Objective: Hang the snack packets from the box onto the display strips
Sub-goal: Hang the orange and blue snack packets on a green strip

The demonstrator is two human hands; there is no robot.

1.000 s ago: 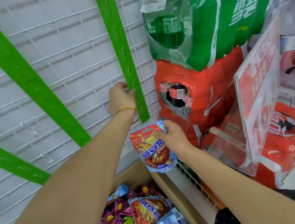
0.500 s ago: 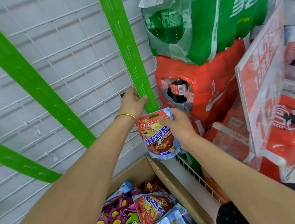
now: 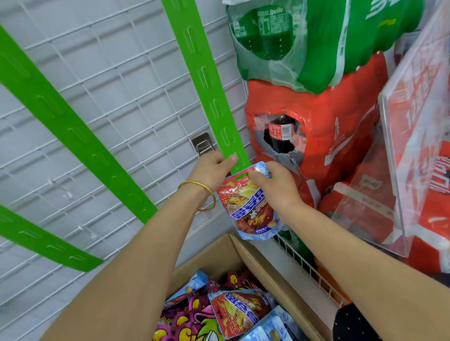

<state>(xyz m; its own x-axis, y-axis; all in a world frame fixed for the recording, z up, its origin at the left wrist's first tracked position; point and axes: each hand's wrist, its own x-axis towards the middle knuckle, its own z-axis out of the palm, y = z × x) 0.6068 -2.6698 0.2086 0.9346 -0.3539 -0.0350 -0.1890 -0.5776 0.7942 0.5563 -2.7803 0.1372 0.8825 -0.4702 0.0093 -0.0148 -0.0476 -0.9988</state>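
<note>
The big white wire wall (image 3: 119,79) has green display strips on it. The strip (image 3: 205,72) furthest right is the one in use. Below it sits the cardboard box (image 3: 263,264) with more packets (image 3: 240,311) inside. The snack packet (image 3: 248,211) has come up since a moment ago. It was under the strip's end, and now its top touches the very bottom of the strip. I think it is about to be hooked on, but it is not hanging yet. The left hand (image 3: 213,168) pinches the strip's bottom end, just left of the packet's top. The right hand (image 3: 276,185) grips the packet's top right corner.
</note>
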